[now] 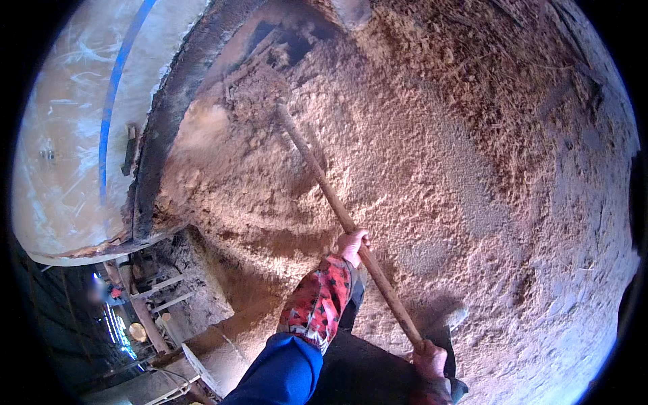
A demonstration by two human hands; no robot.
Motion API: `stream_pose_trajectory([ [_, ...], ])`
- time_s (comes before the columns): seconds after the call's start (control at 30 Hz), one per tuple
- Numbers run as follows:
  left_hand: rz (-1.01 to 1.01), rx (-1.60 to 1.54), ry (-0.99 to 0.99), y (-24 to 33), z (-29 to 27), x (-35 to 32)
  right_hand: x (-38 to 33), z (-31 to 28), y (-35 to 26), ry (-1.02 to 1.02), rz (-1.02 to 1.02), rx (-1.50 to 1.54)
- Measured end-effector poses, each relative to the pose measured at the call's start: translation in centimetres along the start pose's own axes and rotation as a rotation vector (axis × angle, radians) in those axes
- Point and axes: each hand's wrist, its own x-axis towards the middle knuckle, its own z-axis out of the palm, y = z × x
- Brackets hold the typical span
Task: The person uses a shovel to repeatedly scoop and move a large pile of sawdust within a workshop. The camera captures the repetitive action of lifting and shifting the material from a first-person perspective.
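Observation:
A long wooden handle (337, 202) runs from the lower right up to the centre, and its head is buried in a heap of tan sawdust (432, 155). My left hand (351, 244) grips the handle at its middle, below a red patterned sleeve cover and a blue sleeve. Near the bottom edge my right hand (430, 361) grips the handle's near end. Where the tool's head digs in, sawdust is thrown up in a blur.
A whitish wall (67, 135) with a blue stripe and a dark rim borders the sawdust on the left. Below it, at the lower left, are wooden beams and a lower level (142, 310) with a distant person. My feet stand on the sawdust.

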Motion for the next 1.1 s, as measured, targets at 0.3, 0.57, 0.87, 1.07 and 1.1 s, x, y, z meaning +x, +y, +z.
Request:
stream_pose_trajectory([
  [0.3, -0.028, -0.044, -0.01, -8.6, 6.5, -12.1, -10.2, -11.6, 6.8, 0.094, -0.045, -0.252],
  [0.57, -0.285, 0.097, 0.02, -11.2, 1.3, -23.3, -29.1, -7.0, 7.5, -0.13, 0.066, -0.421],
  [0.87, -0.283, 0.04, -0.216, -5.0, 2.9, -24.8, -28.3, -7.3, -1.6, -0.156, 0.544, -0.048],
  [1.07, -0.296, -0.15, -0.625, 4.1, 5.6, -21.4, -22.6, -5.0, -8.5, 0.124, 0.525, 0.117],
  [1.1, -0.258, -0.196, -0.725, 5.7, 5.7, -20.6, -21.0, -3.7, -10.3, 0.224, 0.482, 0.067],
])
